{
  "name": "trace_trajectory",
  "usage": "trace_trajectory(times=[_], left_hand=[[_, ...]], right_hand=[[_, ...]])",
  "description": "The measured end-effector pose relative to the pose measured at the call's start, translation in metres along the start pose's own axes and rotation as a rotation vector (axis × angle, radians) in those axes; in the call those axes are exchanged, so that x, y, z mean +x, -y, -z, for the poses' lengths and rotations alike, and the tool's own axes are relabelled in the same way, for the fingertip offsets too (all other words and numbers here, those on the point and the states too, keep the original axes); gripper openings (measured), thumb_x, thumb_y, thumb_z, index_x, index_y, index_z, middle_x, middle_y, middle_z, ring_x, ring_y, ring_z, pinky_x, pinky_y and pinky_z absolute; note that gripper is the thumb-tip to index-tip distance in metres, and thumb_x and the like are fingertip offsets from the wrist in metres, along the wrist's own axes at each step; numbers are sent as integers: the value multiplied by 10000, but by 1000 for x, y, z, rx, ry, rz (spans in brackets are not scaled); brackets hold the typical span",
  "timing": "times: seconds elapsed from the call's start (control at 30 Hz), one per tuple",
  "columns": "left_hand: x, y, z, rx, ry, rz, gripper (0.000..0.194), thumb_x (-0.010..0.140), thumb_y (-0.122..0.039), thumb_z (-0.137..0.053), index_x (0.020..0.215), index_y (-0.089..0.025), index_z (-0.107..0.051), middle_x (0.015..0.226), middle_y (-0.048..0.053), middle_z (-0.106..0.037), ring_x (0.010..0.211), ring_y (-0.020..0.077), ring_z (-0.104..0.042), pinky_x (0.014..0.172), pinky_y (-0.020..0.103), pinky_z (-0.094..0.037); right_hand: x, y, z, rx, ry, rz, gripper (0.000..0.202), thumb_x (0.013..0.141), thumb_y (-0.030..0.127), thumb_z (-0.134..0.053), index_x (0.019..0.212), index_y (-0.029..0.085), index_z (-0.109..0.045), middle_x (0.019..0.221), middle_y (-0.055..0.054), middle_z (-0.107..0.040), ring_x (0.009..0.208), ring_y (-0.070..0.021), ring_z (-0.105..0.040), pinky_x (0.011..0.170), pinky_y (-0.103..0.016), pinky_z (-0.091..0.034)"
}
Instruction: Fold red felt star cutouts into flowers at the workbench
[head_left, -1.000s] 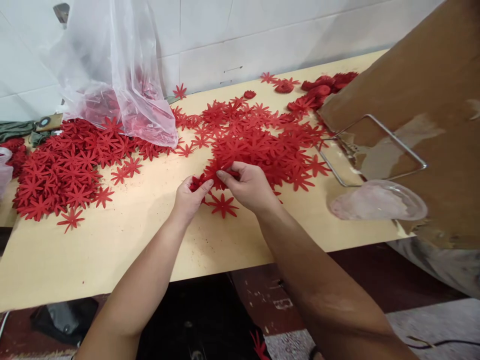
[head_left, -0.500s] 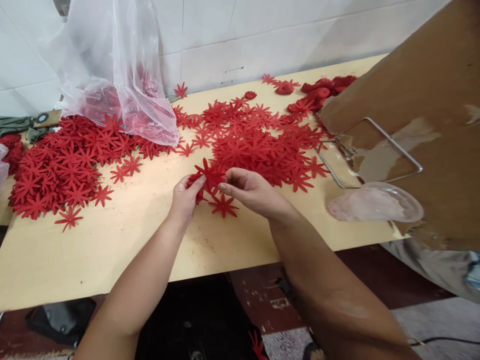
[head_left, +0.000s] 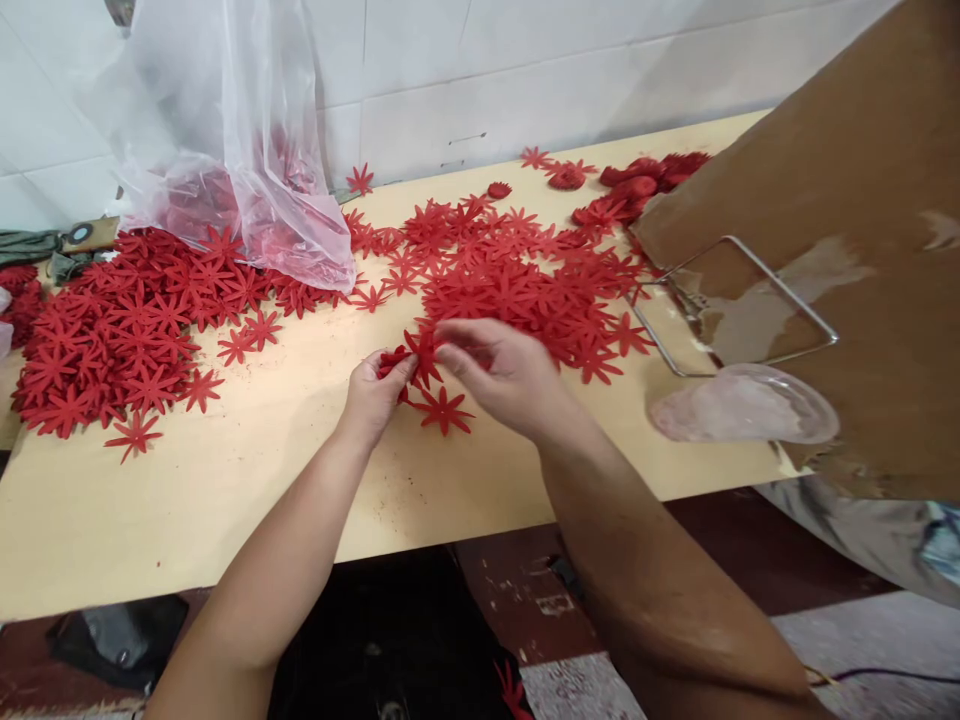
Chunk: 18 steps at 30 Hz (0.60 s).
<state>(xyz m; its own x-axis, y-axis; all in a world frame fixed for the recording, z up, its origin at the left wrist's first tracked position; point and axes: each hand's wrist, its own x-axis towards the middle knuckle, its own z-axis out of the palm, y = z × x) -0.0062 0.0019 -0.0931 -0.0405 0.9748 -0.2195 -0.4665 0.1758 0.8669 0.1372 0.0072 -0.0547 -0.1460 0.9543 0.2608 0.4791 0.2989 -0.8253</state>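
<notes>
My left hand (head_left: 373, 398) is closed, thumb against fingers, around a small bunch of red flower cutouts (head_left: 391, 362). From its fingertips another red flower-shaped piece (head_left: 426, 358) reaches across to my right hand (head_left: 506, 375), whose curled thumb and fingers pinch its right edge. The right fingertips are slightly blurred. Just below, a single eight-petalled red cutout (head_left: 443, 410) lies flat on the table. Behind my hands spreads a loose pile of the same red cutouts (head_left: 510, 290).
Another heap of red cutouts (head_left: 127, 340) lies left, under a clear plastic bag (head_left: 285, 200). Rolled red pieces (head_left: 634, 190) sit at the back right. A leaning cardboard sheet (head_left: 840, 230), a bent metal wire frame (head_left: 784, 295) and a clear plastic lid (head_left: 742, 405) stand at right.
My right hand has turned and its fingers have risen a little. The flower piece between my hands now looks narrower and more upright. My left hand has hardly moved.
</notes>
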Motion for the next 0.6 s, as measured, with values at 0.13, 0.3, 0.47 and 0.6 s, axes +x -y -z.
trace_trajectory(times=[0.13, 0.3, 0.47, 0.6], left_hand=[[1, 2, 2, -10, 21, -8, 275, 585, -305, -778, 717, -153, -591, 600, -50, -586, 570, 61, -513, 604, 206, -385], [2, 2, 0, 45, 33, -6, 192, 684, -282, -715, 706, -148, -578, 598, -43, -575, 545, 66, -487, 585, 217, -366], [0, 0, -4, 146, 64, -31, 242, 699, -342, -709, 643, -154, -567, 559, -51, -526, 531, 60, -440, 574, 222, -344], [-5, -4, -4, 118, 66, -47, 312, 640, -410, -748, 676, -163, -562, 582, -58, -526, 549, 58, -446, 602, 224, -363]], right_hand=[[-2, 13, -22, 150, 173, -96, 252, 762, 397, -617, 888, 180, -627, 858, -70, -689, 733, -192, -634, 677, -333, -506], [3, 2, -27, 244, 98, -147, 201, 734, 367, -606, 789, 173, -611, 742, -38, -654, 650, -155, -583, 640, -302, -454], [5, -2, -24, 221, -33, -150, 290, 723, 447, -625, 633, 188, -531, 548, 23, -483, 504, -95, -401, 493, -258, -322], [7, -1, -17, 203, -132, -205, 402, 704, 540, -642, 578, 197, -474, 491, 42, -387, 459, -77, -315, 445, -253, -244]])
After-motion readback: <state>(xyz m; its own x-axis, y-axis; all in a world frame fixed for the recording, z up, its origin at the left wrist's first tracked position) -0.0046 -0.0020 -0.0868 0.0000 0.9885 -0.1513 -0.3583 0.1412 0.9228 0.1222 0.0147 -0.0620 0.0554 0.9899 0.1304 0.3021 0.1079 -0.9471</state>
